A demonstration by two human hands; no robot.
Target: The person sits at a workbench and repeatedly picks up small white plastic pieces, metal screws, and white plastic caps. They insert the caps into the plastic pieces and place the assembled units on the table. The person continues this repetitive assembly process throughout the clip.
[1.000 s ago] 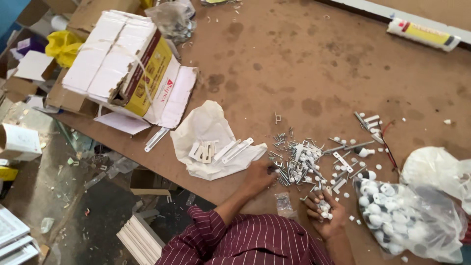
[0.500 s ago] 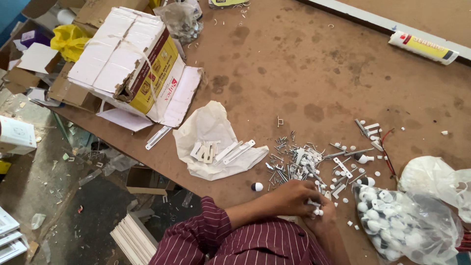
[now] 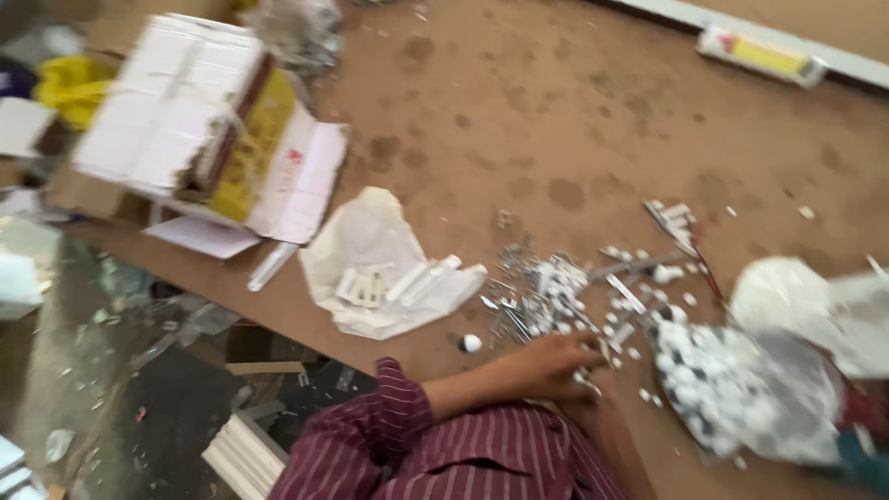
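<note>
Brown fibreboard, stained and dusty, fills the view as a tabletop (image 3: 574, 111), and the picture is motion-blurred. The left hand (image 3: 546, 363) reaches across from a maroon striped sleeve (image 3: 389, 417), its fingers (image 3: 582, 350) bent and gathered at the near edge of the scattered pile of small white and metal parts (image 3: 565, 296). The fingertips are right in among the closest pieces, touching them, but the blur hides whether anything is actually pinched between them, so I cannot tell how tightly they close. The right hand (image 3: 597, 393) sits just under and behind the left one, mostly covered by it; its fingers cannot be made out at all.

One small white round piece (image 3: 471, 343) lies alone on the board, just left of the left wrist, apart from the pile. To the right of both hands, a clear plastic bag of white round parts (image 3: 741, 389) lies almost against the fingertips, with a second white bag (image 3: 787, 296) beyond it. Left of the pile, a crumpled white sheet (image 3: 370, 241) carries several long white plastic pieces (image 3: 417, 281). Further left, an open cardboard box stacked with white packs (image 3: 176, 120) sits at the table edge. Far across the board lies a yellow and white tube (image 3: 759, 54), next to a long white strip (image 3: 833, 60).
</note>
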